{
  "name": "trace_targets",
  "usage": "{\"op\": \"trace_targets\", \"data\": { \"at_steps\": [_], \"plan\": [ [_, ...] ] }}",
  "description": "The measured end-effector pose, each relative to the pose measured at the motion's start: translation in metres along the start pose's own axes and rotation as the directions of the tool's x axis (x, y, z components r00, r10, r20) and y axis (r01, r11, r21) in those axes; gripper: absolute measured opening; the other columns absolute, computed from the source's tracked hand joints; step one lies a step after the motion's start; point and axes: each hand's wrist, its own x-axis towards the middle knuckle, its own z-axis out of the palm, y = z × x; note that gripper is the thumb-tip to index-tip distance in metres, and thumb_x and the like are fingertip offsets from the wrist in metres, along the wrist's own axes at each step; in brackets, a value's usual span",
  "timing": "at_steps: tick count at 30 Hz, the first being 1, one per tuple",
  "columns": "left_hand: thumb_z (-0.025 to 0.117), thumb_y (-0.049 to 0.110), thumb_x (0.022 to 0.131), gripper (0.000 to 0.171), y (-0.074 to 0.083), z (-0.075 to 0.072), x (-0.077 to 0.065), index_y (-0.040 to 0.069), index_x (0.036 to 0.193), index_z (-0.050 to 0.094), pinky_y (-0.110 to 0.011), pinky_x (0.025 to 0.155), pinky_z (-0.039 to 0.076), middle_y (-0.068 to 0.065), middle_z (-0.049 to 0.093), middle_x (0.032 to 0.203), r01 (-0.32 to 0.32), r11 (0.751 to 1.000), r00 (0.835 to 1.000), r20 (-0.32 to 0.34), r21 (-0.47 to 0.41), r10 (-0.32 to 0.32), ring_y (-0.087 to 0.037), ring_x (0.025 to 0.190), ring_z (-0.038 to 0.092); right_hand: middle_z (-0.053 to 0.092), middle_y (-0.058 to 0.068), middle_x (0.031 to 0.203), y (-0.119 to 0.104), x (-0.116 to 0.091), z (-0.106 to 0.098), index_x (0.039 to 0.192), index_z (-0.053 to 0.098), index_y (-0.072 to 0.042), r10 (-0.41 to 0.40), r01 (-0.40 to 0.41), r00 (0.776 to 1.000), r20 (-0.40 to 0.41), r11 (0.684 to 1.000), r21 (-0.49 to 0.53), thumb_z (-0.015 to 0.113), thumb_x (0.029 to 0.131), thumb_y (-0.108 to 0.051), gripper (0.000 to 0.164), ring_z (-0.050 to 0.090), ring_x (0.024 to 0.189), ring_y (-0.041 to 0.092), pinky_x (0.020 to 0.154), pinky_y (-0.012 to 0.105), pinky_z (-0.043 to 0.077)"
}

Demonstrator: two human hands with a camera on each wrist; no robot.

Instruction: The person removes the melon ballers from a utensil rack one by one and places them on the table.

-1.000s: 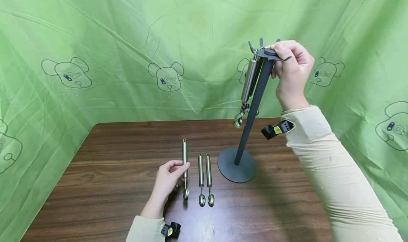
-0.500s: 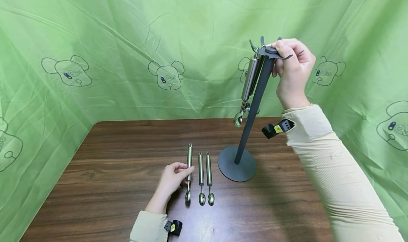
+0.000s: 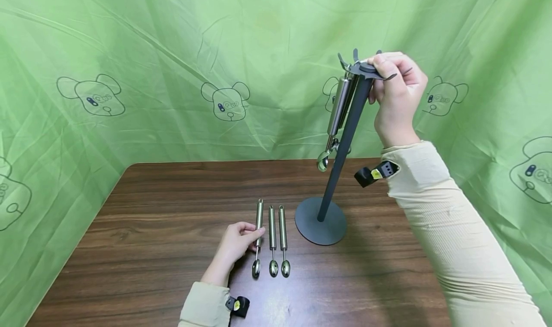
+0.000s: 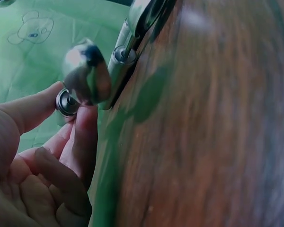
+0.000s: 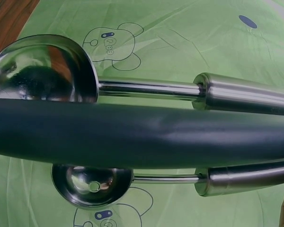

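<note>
My left hand pinches a steel scoop by its handle between thumb and fingers. In the left wrist view the scoop's rounded bowl faces the camera, and a shadow lies apart from it on the wood. Just to its right, two similar scoops lie side by side on the table. My right hand grips the top of a dark grey stand with upturned hooks. Scoops hang from the stand: the right wrist view shows a larger bowl and a smaller one with a hole, partly behind the pole.
The stand's round base rests on the brown wooden table, right of the scoops. A green cloth with cartoon heads surrounds the table at the back and sides. Each wrist wears a small black camera.
My left hand has moved right and slightly toward me with the scoop, bringing it close beside the two lying scoops. My right hand stays on the top of the stand.
</note>
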Motion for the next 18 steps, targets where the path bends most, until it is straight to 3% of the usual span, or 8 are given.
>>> {"op": "trace_targets", "data": {
  "at_steps": [6,14,18],
  "plan": [
    [0.077,0.020,0.086,0.033,-0.0009,0.0039,-0.0006,-0.008,0.102,0.066,-0.028,0.058,0.052,-0.016,0.074,0.083,-0.004,1.000,1.000,0.007,0.006,0.004,-0.010,0.049,0.061,0.070,0.009,0.069,-0.0013,-0.0005,0.0012,0.073,0.069,0.002,-0.002,0.002,1.000,0.002,1.000,-0.002,0.059,0.085,0.004,0.016,0.030,0.035,0.008,0.035,0.020,0.030],
    [0.078,0.020,0.085,0.033,-0.0037,0.0093,0.0034,-0.007,0.100,0.066,-0.025,0.054,0.050,-0.012,0.074,0.082,0.018,0.999,1.000,0.008,0.038,-0.018,-0.009,0.048,0.060,0.070,0.009,0.070,0.0000,0.0001,0.0000,0.073,0.070,0.000,-0.019,0.019,1.000,0.012,1.000,-0.021,0.059,0.085,0.004,0.017,0.030,0.035,0.007,0.035,0.019,0.030],
    [0.078,0.024,0.085,0.036,-0.0056,0.0091,0.0060,-0.006,0.101,0.066,-0.024,0.054,0.050,-0.010,0.074,0.083,0.027,0.996,1.000,0.011,0.085,-0.028,-0.008,0.048,0.061,0.069,0.010,0.069,-0.0024,-0.0015,0.0022,0.073,0.069,0.005,0.011,-0.011,1.000,-0.010,1.000,0.014,0.059,0.085,0.005,0.015,0.030,0.035,0.008,0.035,0.020,0.030]
  ]
}}
